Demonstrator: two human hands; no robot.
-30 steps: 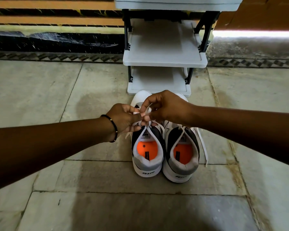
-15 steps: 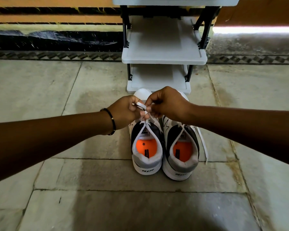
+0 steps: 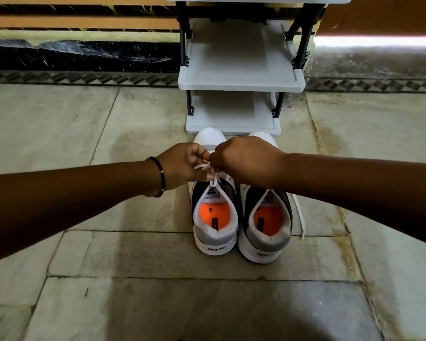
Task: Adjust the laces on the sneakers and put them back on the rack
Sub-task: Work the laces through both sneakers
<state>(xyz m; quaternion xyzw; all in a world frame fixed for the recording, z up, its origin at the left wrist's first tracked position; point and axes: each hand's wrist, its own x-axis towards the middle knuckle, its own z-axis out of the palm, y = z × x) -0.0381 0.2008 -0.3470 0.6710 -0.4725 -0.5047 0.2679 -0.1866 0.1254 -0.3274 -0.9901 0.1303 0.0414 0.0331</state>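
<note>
Evidently mid-task. Head view, the only one available.

Progress: both sneakers stand on the stone floor, heels toward the camera, toes just short of the rack. The two rack shelves in view hold nothing. The left sneaker is being laced at this moment; its lace rises from the tongue in a loop and meets the hands above the eyelets. I cannot tell whether a bow is formed, since the knuckles cover the knot area. The right sneaker looks untouched: one loose lace end trails down its outer side to the floor. Judged remaining: finish the left knot, tie or tuck the right lace, then lift the pair onto a shelf. Roughly the first third, by my estimate.

Fingers and lace: the left hand, with a dark bracelet at the wrist, is curled closed with thumb and forefinger pinching a strand of the lace just above the tongue. The right hand is likewise curled, fingertips meeting the left hand's over the same lace; its grip is mostly hidden behind the back of the hand, but the strand runs into it. The hands touch or nearly touch, directly over the left sneaker's throat. Neither hand contacts the right sneaker.
</note>
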